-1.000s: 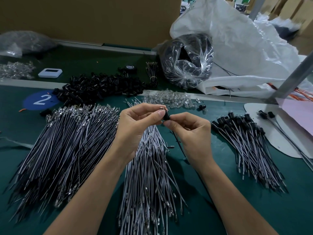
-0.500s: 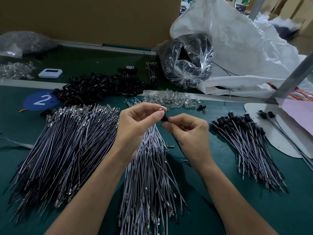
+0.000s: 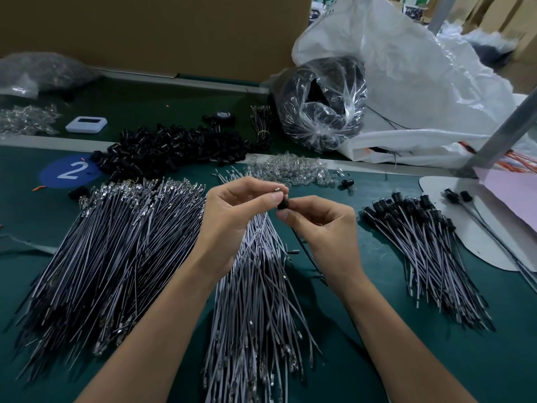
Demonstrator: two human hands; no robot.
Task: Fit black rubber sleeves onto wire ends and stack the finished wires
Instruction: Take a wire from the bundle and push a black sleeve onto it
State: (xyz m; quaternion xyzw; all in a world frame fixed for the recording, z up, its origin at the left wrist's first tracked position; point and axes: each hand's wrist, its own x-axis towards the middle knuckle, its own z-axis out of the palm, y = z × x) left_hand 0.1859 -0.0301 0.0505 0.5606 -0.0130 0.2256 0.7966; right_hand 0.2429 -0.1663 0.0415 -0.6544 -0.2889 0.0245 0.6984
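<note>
Black sleeve (image 3: 282, 204) pinched in right hand (image 3: 322, 225), left hand (image 3: 232, 212) pinching wire end (image 3: 277, 189)

Black sleeves (image 3: 171, 146); grey wires (image 3: 116, 251); green table (image 3: 377, 359); blue label (image 3: 69, 171), white numeral.

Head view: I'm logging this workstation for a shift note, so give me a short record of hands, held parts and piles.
left hand: pinches a wire end, metal tip showing
right hand: pinches a black sleeve at that wire end
finished wires: pile at right on the green table
bare wires: piles at left and centre
loose sleeves: heap at back left
</note>
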